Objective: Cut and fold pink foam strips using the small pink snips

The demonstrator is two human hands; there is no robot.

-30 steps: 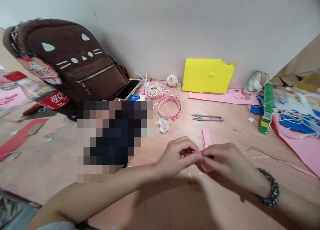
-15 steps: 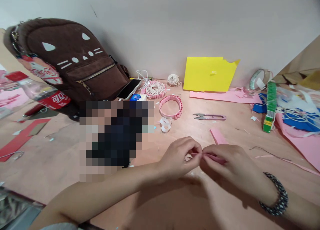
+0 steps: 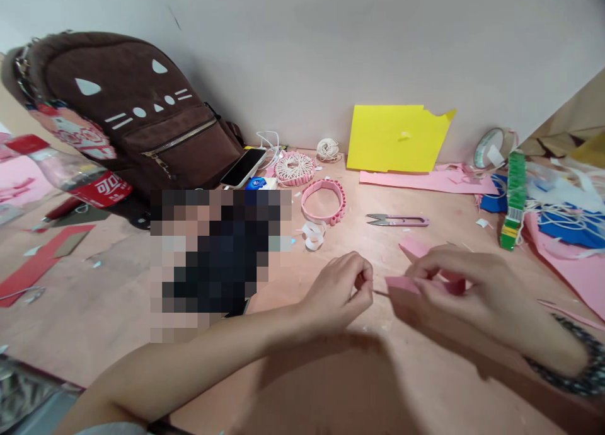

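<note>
My left hand is closed in a pinch over the middle of the table; a thin dark end sticks out from its fingertips, too small to name. To its right, my right hand pinches a pink paper piece, whose left end points toward my left hand without touching it. Another pink strip lies on the table just behind my right hand. Thread snips rest farther back. Behind my left hand are a pink ring with a ruffled edge and a curled whitish strip.
A brown backpack and a cola bottle stand at the left, near a phone. Yellow paper leans on the wall. At the right are a green packet, a tape roll and blue material with strings.
My hands have come apart. The right hand has moved right with the pink piece, while the left has shifted slightly left.
</note>
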